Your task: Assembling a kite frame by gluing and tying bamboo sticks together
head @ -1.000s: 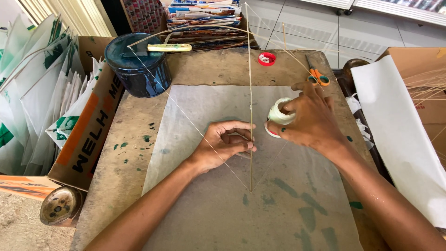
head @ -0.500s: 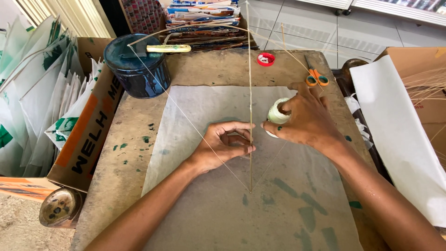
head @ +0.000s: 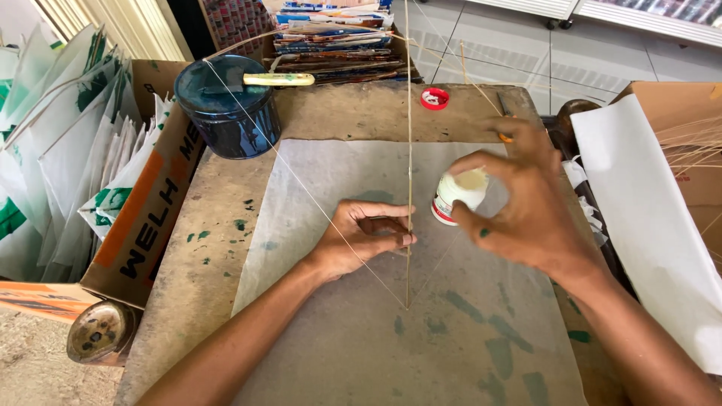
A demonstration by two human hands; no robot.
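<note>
A thin straight stick point(head: 409, 113) lies lengthwise over a pale sheet of paper point(head: 481, 331) on the worn table point(head: 188, 301). My left hand point(head: 365, 237) presses its fingertips against the stick near its lower part. A curved thin stick point(head: 301, 184) runs diagonally from the dark pot down to the straight stick's lower end. My right hand point(head: 519, 203) holds a small white bottle point(head: 455, 197) with a red band, just right of the straight stick, a little above the paper.
A dark blue pot point(head: 226, 105) with a cream-handled brush point(head: 278, 79) across its rim stands at the back left. A cardboard box point(head: 143, 218) of white-and-green paper sits left. A red cap point(head: 434, 98), stacked papers point(head: 338, 41), white sheets point(head: 647, 218) right, a tin point(head: 98, 331) lower left.
My right hand has lifted and turned the white bottle, moving slightly right and nearer the camera. My left hand stays on the stick.
</note>
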